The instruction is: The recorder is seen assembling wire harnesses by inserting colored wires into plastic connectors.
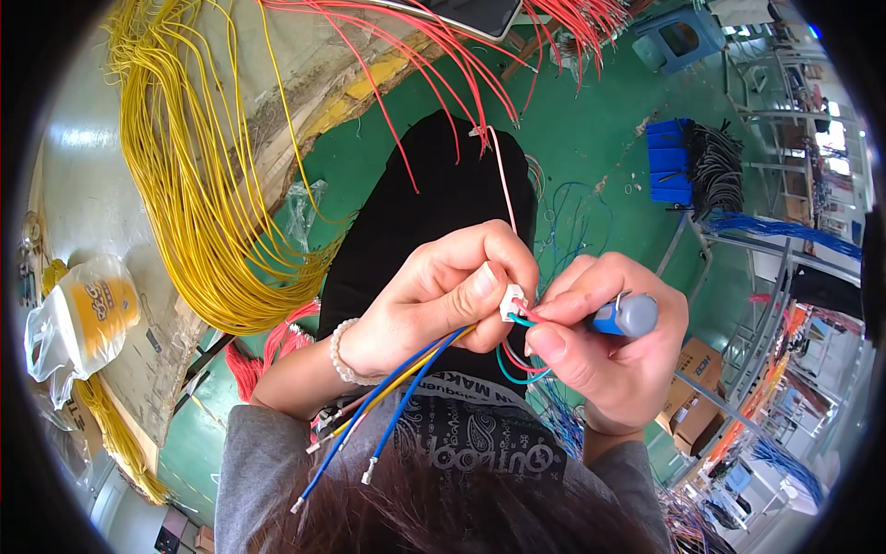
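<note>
My left hand (434, 295) is closed, pinching a small white plastic connector (512, 303) between thumb and fingers. Blue and yellow wires (399, 379) hang below that hand, some tipped with metal terminals. My right hand (623, 365) is closed beside the connector. Its thumb and index finger pinch a thin red wire (532, 316) at the connector's face, where a green wire (520, 319) also enters. A tool with a blue-grey rounded handle (629, 315) sits in the same hand; its working end is hidden. A pale pink wire (503, 180) runs upward from behind my left hand.
A worn table (78, 166) at left carries a thick bundle of yellow wires (198, 222) and a bagged yellow-and-white container (97, 305). Red wires (443, 46) overhang its edge. Right of me stand a blue bin (669, 162), metal racks and cardboard boxes (694, 392).
</note>
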Motion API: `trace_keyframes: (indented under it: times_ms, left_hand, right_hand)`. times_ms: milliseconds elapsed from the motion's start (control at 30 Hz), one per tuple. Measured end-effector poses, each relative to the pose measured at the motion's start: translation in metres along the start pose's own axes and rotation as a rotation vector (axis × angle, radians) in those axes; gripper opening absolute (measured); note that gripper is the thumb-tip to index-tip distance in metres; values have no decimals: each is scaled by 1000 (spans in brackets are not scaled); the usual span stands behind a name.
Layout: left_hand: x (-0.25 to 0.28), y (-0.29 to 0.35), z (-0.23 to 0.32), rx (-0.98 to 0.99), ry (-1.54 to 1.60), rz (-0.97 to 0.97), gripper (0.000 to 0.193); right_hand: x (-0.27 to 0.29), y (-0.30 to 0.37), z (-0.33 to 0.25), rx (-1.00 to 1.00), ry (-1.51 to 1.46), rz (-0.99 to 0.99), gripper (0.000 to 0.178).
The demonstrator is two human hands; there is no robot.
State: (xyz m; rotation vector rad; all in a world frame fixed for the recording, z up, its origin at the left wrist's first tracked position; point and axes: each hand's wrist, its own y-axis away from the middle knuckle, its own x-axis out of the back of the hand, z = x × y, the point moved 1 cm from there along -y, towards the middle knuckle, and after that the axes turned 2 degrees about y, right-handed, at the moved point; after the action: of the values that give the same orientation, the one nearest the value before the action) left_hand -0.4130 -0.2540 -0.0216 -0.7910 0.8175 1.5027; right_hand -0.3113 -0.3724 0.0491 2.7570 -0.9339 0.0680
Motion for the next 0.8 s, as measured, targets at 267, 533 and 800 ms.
trace_keyframes:
  times_ms: [267, 533, 800]
  left_hand:
    - [1, -1, -4, -32, 27, -88, 24]
    - [-2, -1, -5, -53, 52, -68, 24]
    - [-2, 0, -6, -75, 29, -37, 26]
  right_hand:
    - [-6, 2, -5, 15, -72, 13, 18]
    - [-7, 3, -3, 45, -67, 39, 18]
    - [-7, 3, -2, 54, -44, 66, 20]
